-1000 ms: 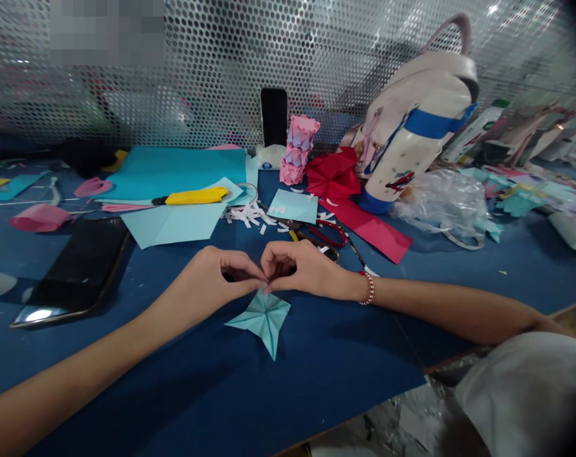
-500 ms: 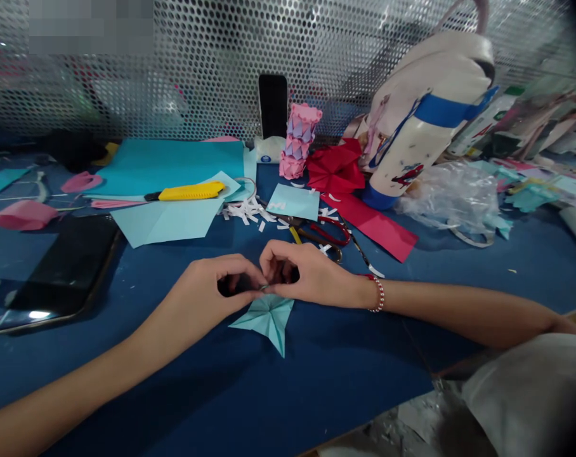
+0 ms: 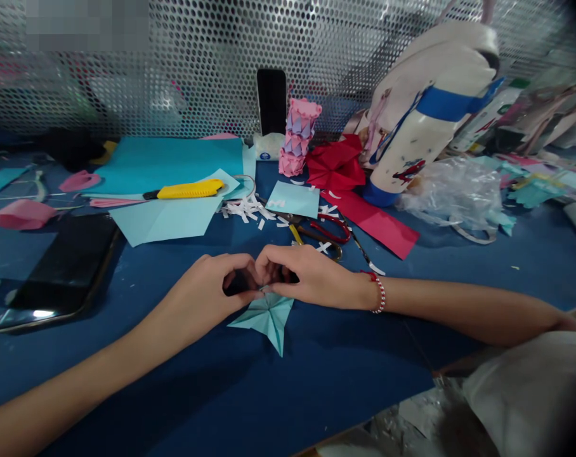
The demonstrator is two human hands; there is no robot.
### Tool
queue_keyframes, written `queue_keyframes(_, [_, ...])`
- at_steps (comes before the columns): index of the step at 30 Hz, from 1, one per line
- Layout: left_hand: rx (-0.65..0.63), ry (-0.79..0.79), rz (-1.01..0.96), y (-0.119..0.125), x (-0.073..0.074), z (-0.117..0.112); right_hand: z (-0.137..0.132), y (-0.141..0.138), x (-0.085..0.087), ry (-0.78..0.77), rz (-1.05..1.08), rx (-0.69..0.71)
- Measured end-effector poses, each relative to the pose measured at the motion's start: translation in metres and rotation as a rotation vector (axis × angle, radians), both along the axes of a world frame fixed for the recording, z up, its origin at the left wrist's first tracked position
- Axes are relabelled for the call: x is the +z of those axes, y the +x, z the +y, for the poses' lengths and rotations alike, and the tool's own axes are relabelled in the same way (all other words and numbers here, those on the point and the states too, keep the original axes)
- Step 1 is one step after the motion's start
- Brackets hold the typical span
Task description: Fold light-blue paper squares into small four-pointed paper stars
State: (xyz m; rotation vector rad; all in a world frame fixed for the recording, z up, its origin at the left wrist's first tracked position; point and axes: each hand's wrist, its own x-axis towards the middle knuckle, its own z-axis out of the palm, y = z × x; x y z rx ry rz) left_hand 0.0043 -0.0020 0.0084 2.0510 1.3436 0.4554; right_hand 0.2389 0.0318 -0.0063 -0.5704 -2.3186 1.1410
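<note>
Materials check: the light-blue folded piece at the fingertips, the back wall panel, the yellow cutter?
Light-blue folded piece: thin matte paper; the creases are sharp and the points crisp.
Back wall panel: looks like perforated sheet metal, silvery with glinting highlights; coated plastic is possible.
Yellow cutter: probably a moulded plastic body with a slight sheen; the tip is dark and no blade is visible.
</note>
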Motion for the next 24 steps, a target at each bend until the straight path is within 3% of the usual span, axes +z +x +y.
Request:
queue_keyframes(6, [-0.017, 0.004, 0.013, 0.0008, 0.0039, 0.0010, -0.0021, -0.0018, 0.0021, 0.104, -0.104, -0.022])
queue_keyframes(24, [0.032, 0.055, -0.032, 0.0029, 0.0007, -0.0046, 0.0046, -0.0027, 0.0011, -0.073, -0.042, 0.006])
